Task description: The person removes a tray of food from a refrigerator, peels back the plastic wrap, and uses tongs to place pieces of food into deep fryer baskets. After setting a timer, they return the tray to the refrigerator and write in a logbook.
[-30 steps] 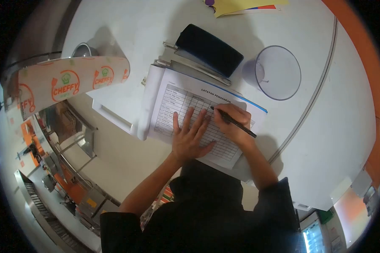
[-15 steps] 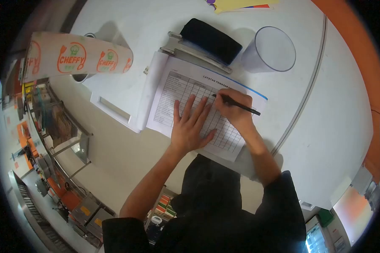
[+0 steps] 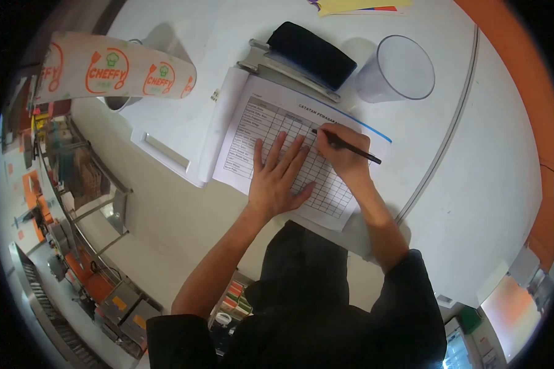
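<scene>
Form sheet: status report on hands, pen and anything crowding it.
Left hand flat on form sheet, pinning it. Right hand grips black pen, tip on grid. Black case on the clip end; clear cup beside it, apart from the sheet.

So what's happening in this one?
A person is filling in a printed table form clipped in a binder on a white counter. The left hand lies flat on the sheet with fingers spread, holding it down. The right hand grips a black pen with its tip on a row near the top of the grid. Beyond the binder lie a black case and a clear plastic cup on its side; a Cheffy-branded paper roll sits to the left.
</scene>
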`<state>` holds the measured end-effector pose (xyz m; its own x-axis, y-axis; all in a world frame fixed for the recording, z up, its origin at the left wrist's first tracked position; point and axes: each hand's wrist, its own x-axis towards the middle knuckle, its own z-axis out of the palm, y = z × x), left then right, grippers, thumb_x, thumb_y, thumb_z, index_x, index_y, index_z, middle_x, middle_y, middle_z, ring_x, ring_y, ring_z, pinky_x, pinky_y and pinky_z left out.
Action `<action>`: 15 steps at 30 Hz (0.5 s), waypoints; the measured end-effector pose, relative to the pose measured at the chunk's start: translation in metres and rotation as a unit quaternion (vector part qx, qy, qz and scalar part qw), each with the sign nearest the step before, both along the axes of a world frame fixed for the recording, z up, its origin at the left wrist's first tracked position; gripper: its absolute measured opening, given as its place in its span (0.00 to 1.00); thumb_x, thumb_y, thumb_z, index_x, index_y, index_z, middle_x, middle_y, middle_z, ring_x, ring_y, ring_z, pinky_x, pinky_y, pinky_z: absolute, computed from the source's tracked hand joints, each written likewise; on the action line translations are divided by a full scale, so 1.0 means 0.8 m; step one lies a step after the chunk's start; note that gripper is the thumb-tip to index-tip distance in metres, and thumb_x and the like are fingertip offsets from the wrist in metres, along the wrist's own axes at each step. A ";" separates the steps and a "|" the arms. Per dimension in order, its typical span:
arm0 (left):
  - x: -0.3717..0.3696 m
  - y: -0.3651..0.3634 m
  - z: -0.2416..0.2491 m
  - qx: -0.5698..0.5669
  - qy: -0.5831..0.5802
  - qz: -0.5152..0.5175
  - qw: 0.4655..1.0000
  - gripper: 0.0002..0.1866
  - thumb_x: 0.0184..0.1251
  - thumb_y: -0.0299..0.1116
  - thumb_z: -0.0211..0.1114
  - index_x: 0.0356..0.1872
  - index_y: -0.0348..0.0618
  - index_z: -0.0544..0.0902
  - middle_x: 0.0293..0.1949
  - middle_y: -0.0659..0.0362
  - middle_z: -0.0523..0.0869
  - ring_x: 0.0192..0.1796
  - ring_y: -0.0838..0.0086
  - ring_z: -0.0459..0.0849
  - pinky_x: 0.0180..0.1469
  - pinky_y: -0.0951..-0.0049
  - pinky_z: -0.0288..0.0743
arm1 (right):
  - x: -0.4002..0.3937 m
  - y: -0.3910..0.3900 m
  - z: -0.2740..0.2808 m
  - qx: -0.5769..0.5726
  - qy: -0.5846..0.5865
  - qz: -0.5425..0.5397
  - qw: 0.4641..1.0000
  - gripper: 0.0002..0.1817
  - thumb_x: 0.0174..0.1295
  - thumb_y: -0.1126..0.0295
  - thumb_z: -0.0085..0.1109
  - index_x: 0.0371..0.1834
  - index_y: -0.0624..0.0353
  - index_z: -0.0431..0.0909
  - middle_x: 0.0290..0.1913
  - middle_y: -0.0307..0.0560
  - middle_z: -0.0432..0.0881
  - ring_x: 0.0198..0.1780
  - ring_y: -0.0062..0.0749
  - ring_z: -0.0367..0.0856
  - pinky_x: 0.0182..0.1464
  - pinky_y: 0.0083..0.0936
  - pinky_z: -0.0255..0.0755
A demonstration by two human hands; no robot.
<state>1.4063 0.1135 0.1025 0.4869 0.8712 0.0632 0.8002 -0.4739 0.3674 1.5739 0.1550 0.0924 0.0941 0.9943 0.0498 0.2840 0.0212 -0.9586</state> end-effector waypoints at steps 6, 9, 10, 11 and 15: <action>-0.001 0.000 -0.001 0.007 -0.009 0.000 1.000 0.34 0.47 0.46 0.65 0.58 0.44 0.70 0.65 0.57 0.64 0.69 0.58 0.56 0.67 0.43 0.36 | -0.002 -0.001 -0.002 0.007 -0.008 -0.011 1.000 0.05 0.48 0.77 0.62 0.29 0.64 0.78 0.24 0.48 0.80 0.23 0.26 0.79 0.27 0.18 0.72; -0.001 -0.001 0.000 0.005 -0.003 0.001 1.000 0.33 0.48 0.46 0.65 0.57 0.44 0.71 0.65 0.58 0.64 0.69 0.59 0.56 0.67 0.43 0.36 | 0.000 0.001 -0.001 0.013 -0.013 0.016 1.000 0.05 0.48 0.77 0.62 0.30 0.63 0.78 0.25 0.48 0.81 0.23 0.27 0.80 0.28 0.19 0.73; -0.001 -0.001 0.001 0.003 -0.001 0.003 1.000 0.33 0.48 0.47 0.64 0.57 0.44 0.71 0.65 0.58 0.63 0.69 0.59 0.55 0.67 0.43 0.37 | 0.001 0.000 -0.002 0.019 -0.014 0.017 1.000 0.05 0.48 0.77 0.62 0.30 0.63 0.78 0.25 0.48 0.80 0.23 0.28 0.80 0.28 0.19 0.73; 0.000 0.000 0.001 0.001 0.002 0.006 1.000 0.33 0.49 0.47 0.64 0.57 0.44 0.71 0.66 0.59 0.63 0.69 0.59 0.55 0.67 0.42 0.38 | 0.001 0.000 -0.003 0.026 -0.015 0.018 0.999 0.06 0.48 0.77 0.62 0.30 0.63 0.78 0.25 0.48 0.80 0.23 0.28 0.80 0.28 0.19 0.73; -0.001 0.000 -0.002 0.006 -0.003 0.004 1.000 0.32 0.49 0.47 0.64 0.57 0.45 0.71 0.65 0.59 0.63 0.69 0.60 0.55 0.67 0.43 0.37 | -0.001 0.000 -0.001 0.035 -0.027 0.000 0.999 0.06 0.50 0.76 0.62 0.30 0.64 0.79 0.23 0.43 0.81 0.23 0.20 0.77 0.27 0.15 0.70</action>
<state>1.4058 0.1134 0.1011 0.4788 0.8746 0.0760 0.8023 -0.4711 0.3666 1.5727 0.1552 0.0917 0.0891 0.9882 0.1243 0.3356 0.0878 -0.9379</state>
